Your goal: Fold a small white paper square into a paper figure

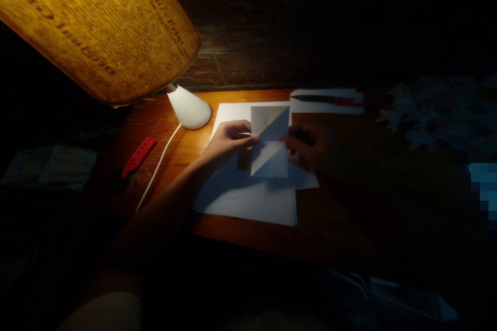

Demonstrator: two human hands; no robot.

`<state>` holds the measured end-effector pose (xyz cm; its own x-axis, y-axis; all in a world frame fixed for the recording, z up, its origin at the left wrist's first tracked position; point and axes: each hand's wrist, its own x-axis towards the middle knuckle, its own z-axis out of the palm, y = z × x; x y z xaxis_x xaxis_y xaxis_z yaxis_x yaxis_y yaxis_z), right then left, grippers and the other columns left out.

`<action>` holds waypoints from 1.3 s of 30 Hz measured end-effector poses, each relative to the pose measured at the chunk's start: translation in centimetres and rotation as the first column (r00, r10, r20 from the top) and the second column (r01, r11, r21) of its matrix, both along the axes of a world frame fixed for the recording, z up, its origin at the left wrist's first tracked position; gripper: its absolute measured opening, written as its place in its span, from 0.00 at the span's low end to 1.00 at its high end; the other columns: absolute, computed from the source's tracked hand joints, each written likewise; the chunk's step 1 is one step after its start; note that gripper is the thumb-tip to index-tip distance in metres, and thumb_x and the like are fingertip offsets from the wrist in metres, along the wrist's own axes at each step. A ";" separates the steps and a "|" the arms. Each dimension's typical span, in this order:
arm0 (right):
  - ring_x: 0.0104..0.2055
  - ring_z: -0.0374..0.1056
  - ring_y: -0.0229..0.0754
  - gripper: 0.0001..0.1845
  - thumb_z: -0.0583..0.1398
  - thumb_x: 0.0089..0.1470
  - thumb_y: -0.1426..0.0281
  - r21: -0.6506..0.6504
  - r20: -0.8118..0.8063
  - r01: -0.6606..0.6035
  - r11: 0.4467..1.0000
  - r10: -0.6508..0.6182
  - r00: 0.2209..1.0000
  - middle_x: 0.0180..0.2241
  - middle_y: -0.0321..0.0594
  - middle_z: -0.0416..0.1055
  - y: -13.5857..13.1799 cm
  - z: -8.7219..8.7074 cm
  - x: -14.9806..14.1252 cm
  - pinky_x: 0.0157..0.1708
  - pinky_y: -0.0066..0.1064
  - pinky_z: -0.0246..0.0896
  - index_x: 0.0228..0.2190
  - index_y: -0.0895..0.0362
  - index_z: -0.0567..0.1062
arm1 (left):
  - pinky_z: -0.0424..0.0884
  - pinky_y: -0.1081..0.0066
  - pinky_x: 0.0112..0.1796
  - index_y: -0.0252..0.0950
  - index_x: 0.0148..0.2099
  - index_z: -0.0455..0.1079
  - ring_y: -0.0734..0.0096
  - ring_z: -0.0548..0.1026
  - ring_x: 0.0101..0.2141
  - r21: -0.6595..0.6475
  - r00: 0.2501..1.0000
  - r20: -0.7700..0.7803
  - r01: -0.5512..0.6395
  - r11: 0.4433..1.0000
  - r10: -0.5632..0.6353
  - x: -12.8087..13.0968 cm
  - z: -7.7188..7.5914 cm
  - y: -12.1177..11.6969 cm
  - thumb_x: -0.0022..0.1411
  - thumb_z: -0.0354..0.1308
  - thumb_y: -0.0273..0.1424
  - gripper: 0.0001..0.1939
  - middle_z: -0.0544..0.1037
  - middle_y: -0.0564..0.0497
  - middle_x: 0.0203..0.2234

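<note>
A small folded white paper with diagonal creases is held upright over a stack of white sheets on a wooden desk. My left hand pinches the paper's left edge with thumb and fingers. Its right edge is gripped by my right hand, which lies mostly in shadow. Both hands are just above the stack.
A large lit lampshade with printed text fills the upper left, over a white lamp base and white cord. A red strap-like object lies at left. More paper and a red-handled tool sit at the back. Surroundings are dark.
</note>
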<state>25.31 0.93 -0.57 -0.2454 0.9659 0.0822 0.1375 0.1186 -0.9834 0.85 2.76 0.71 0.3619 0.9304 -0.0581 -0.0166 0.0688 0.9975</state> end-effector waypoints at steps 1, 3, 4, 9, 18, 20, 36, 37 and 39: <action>0.26 0.70 0.40 0.19 0.69 0.56 0.51 -0.003 -0.006 0.008 1.000 -0.008 1.000 0.26 0.35 0.75 0.1 0.1 0.0 0.28 0.35 0.68 0.33 0.52 0.75 | 0.69 0.76 0.24 0.35 0.33 0.77 0.77 0.74 0.23 0.001 1.000 0.012 -0.008 1.000 0.008 0.0 0.1 0.1 0.47 0.83 0.42 0.22 0.78 0.55 0.24; 0.26 0.70 0.40 0.17 0.70 0.55 0.54 -0.010 -0.029 0.022 1.000 -0.022 0.999 0.26 0.35 0.75 0.2 0.1 0.0 0.30 0.35 0.69 0.33 0.52 0.75 | 0.70 0.78 0.24 0.34 0.33 0.77 0.78 0.74 0.23 -0.002 0.999 0.024 -0.043 0.999 0.043 0.0 0.1 0.3 0.45 0.84 0.43 0.25 0.78 0.55 0.24; 0.27 0.70 0.40 0.16 0.71 0.54 0.55 -0.013 -0.042 0.025 1.000 -0.026 0.999 0.27 0.35 0.75 0.3 0.1 0.0 0.30 0.35 0.69 0.34 0.52 0.75 | 0.71 0.79 0.24 0.33 0.34 0.77 0.79 0.75 0.23 -0.004 0.998 0.026 -0.064 0.998 0.064 -0.1 0.1 0.3 0.44 0.85 0.43 0.26 0.79 0.55 0.24; 0.26 0.69 0.39 0.14 0.72 0.54 0.60 -0.006 -0.102 0.028 1.000 -0.029 0.994 0.26 0.33 0.75 0.5 -0.1 0.0 0.29 0.35 0.67 0.34 0.51 0.74 | 0.72 0.79 0.23 0.32 0.35 0.76 0.79 0.75 0.20 -0.024 0.995 0.015 -0.096 0.995 0.096 -0.1 0.2 0.3 0.45 0.84 0.47 0.29 0.79 0.55 0.22; 0.26 0.68 0.39 0.17 0.71 0.55 0.54 0.036 -0.019 0.042 0.998 -0.042 0.999 0.27 0.34 0.75 0.4 0.2 0.1 0.27 0.34 0.63 0.30 0.51 0.75 | 0.75 0.78 0.24 0.33 0.32 0.74 0.77 0.77 0.22 0.037 0.997 -0.046 -0.064 0.997 0.066 -0.1 0.2 0.2 0.46 0.84 0.47 0.28 0.79 0.54 0.22; 0.30 0.71 0.41 0.16 0.71 0.54 0.55 0.090 0.009 0.050 0.995 -0.051 0.999 0.31 0.37 0.77 0.5 0.1 0.2 0.28 0.35 0.64 0.30 0.51 0.76 | 0.76 0.77 0.25 0.33 0.31 0.74 0.76 0.77 0.22 0.056 0.995 -0.072 -0.059 0.997 0.063 -0.2 0.1 0.3 0.46 0.84 0.48 0.28 0.78 0.54 0.22; 0.30 0.71 0.41 0.08 0.69 0.53 0.65 0.124 0.064 0.069 0.990 -0.077 0.995 0.29 0.35 0.77 0.8 -0.3 0.3 0.31 0.35 0.63 0.31 0.51 0.74 | 0.72 0.77 0.29 0.34 0.37 0.73 0.77 0.76 0.26 0.228 0.996 -0.068 -0.035 0.973 0.052 -0.1 -0.4 0.3 0.53 0.81 0.42 0.23 0.79 0.53 0.27; 0.30 0.71 0.41 0.08 0.69 0.53 0.65 0.121 0.078 0.069 0.990 -0.078 0.994 0.29 0.35 0.77 0.8 -0.3 0.3 0.30 0.35 0.63 0.31 0.51 0.75 | 0.71 0.78 0.29 0.34 0.38 0.73 0.77 0.76 0.27 0.247 0.996 -0.073 -0.036 0.968 0.055 -0.1 -0.4 0.4 0.53 0.81 0.41 0.23 0.79 0.53 0.28; 0.29 0.70 0.40 0.07 0.68 0.53 0.66 0.114 0.126 0.070 0.991 -0.084 0.988 0.30 0.36 0.76 0.8 0.0 0.3 0.29 0.35 0.62 0.30 0.52 0.75 | 0.70 0.78 0.30 0.35 0.40 0.72 0.77 0.76 0.29 0.283 0.993 -0.095 -0.038 0.958 0.067 -0.3 -0.3 0.5 0.52 0.81 0.39 0.24 0.79 0.53 0.30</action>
